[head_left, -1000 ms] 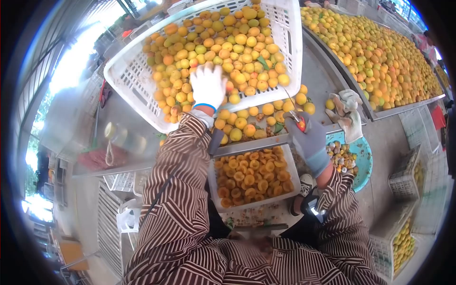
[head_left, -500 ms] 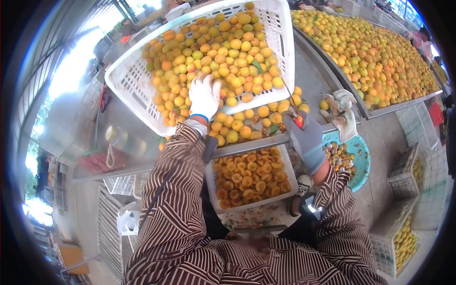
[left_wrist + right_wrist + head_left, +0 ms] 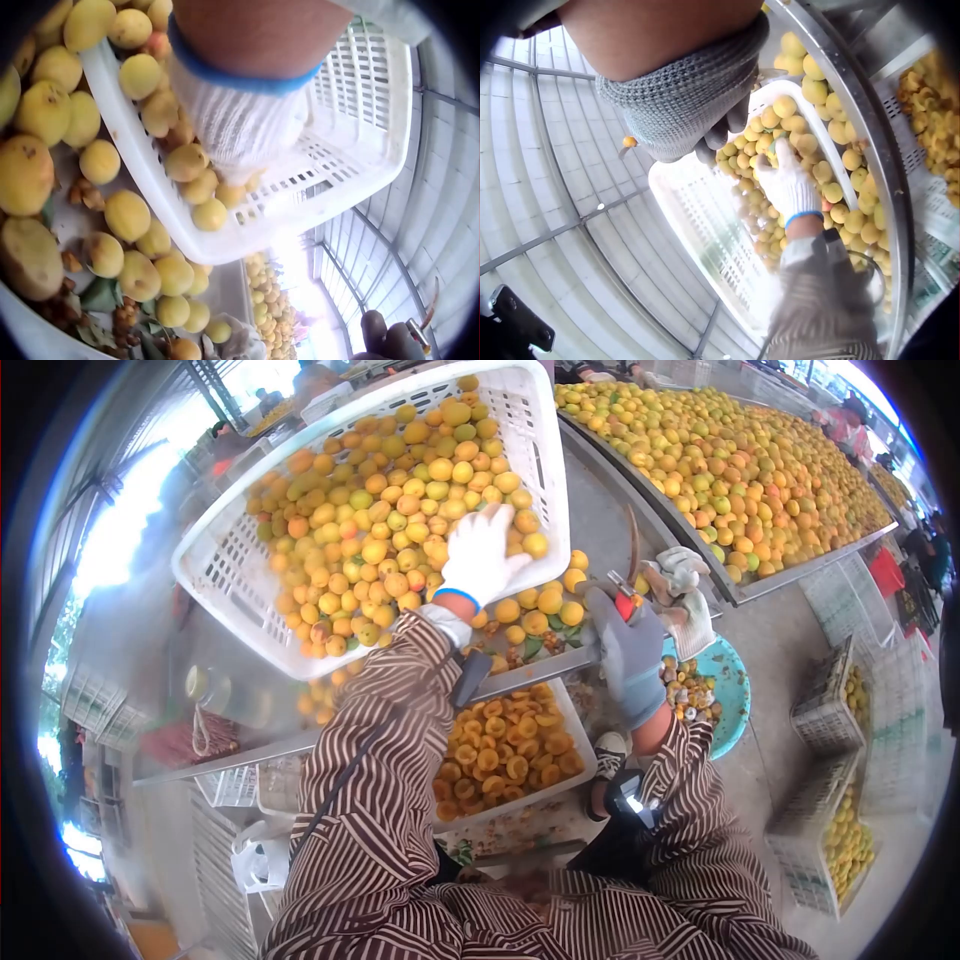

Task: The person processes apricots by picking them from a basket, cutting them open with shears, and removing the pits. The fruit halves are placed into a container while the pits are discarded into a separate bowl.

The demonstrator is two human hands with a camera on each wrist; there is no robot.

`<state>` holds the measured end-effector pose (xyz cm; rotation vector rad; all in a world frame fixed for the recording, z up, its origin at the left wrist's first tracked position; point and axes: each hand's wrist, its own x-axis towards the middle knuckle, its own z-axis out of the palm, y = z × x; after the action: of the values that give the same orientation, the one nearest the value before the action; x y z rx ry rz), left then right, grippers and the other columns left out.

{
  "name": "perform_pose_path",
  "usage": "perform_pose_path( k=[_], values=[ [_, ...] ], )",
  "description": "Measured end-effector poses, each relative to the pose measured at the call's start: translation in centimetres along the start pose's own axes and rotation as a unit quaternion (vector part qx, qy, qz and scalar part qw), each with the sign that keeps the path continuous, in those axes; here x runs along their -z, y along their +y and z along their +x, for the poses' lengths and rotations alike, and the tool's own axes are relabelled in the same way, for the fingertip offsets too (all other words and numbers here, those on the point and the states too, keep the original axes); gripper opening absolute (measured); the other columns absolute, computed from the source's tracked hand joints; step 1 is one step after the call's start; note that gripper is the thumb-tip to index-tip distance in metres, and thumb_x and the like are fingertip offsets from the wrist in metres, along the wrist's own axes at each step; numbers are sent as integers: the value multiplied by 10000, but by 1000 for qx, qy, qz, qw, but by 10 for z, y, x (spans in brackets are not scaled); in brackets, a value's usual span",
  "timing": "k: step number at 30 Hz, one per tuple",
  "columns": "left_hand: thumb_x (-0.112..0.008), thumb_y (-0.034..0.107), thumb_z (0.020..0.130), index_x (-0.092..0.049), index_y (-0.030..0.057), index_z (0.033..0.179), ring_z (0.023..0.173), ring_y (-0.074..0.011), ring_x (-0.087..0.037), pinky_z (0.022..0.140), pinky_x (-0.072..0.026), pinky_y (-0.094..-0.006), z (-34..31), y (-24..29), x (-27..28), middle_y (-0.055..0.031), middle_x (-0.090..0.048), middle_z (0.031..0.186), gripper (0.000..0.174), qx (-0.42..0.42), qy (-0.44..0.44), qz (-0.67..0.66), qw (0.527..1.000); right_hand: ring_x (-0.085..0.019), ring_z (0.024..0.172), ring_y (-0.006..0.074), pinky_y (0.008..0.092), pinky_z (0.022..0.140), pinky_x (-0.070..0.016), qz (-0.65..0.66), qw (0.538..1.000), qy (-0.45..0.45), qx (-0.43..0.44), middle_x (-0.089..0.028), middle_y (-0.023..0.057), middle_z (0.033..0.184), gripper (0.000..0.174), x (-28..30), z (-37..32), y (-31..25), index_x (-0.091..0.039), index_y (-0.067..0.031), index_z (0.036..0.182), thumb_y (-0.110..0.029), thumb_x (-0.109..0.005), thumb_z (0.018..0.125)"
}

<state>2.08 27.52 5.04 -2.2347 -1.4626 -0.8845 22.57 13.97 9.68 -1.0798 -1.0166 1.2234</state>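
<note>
My left hand (image 3: 478, 555), in a white knit glove with a blue cuff, reaches over the front right corner of a white slotted basket (image 3: 562, 490). Its fingers lie spread on whole apricots (image 3: 350, 540), thumb out to the side; the fingertips are partly hidden in the left wrist view. In a grey glove, my right hand (image 3: 628, 655) grips a curved-blade knife (image 3: 625, 604) by its red handle, blade up, near the table's front edge. Loose apricots (image 3: 535, 622) lie between the basket and that edge. Below stands a white tub (image 3: 520, 806) of halved apricots (image 3: 510, 750).
A large heap of apricots (image 3: 700, 470) fills a metal-edged bed at the right. Used gloves (image 3: 685, 595) lie on the table corner, above a turquoise basin (image 3: 738, 695) of stones and scraps. Crates (image 3: 815, 840) of fruit stand on the floor at right. A jar (image 3: 225, 695) sits at left.
My left hand has moved right across the apricots to the basket's front right corner. My right hand keeps its hold on the knife, its blade now more upright. The head view has shifted.
</note>
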Motion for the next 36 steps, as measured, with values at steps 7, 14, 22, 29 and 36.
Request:
perform_pose_path(
  k=[7, 14, 22, 29, 36],
  values=[
    [-605, 201, 796, -463, 104, 1362, 1046, -303, -524, 849, -437, -423, 21, 3, -34, -123, -532, 1271, 591, -95, -66, 113, 987, -516, 514, 42, 186, 453, -374, 4, 1000, -2, -29, -596, -5, 645, 200, 5, 3, 0, -673, -39, 1036, -192, -648, 909],
    [-606, 171, 782, -517, 82, 1200, 1033, -326, -526, 849, -441, -447, 13, 1, -17, -144, -545, 1118, 437, -13, -109, 71, 991, -536, 572, 44, 194, 499, -401, 20, 999, -20, -35, -590, -22, 722, 174, 3, -2, -3, -658, -33, 1027, -161, -647, 910],
    [-727, 253, 750, -501, 46, 1194, 1098, -398, -517, 940, -426, -481, -4, -12, -5, -214, -552, 1158, 540, 210, -96, -206, 951, -530, 603, 37, 193, 535, -413, 20, 999, -34, -27, -588, -33, 749, 154, 0, -1, 3, -652, -32, 1010, -150, -647, 912],
    [-748, 252, 722, -484, 81, 1281, 1108, -383, -494, 966, -398, -481, -3, 1, -7, -174, -538, 1198, 642, 147, -26, -33, 988, -514, 610, 27, 191, 542, -412, 4, 999, -32, -21, -597, -33, 743, 148, 0, 0, 8, -667, -34, 978, -162, -658, 906],
    [-741, 379, 701, -659, 73, 1022, 1073, -334, -487, 936, -388, -489, 8, 24, -24, -138, -549, 1141, 450, -36, 0, 93, 995, -515, 625, 26, 196, 554, -419, 4, 998, -46, -33, -601, -34, 751, 168, 0, -1, 5, -667, -25, 1009, -161, -648, 912]
  ],
)
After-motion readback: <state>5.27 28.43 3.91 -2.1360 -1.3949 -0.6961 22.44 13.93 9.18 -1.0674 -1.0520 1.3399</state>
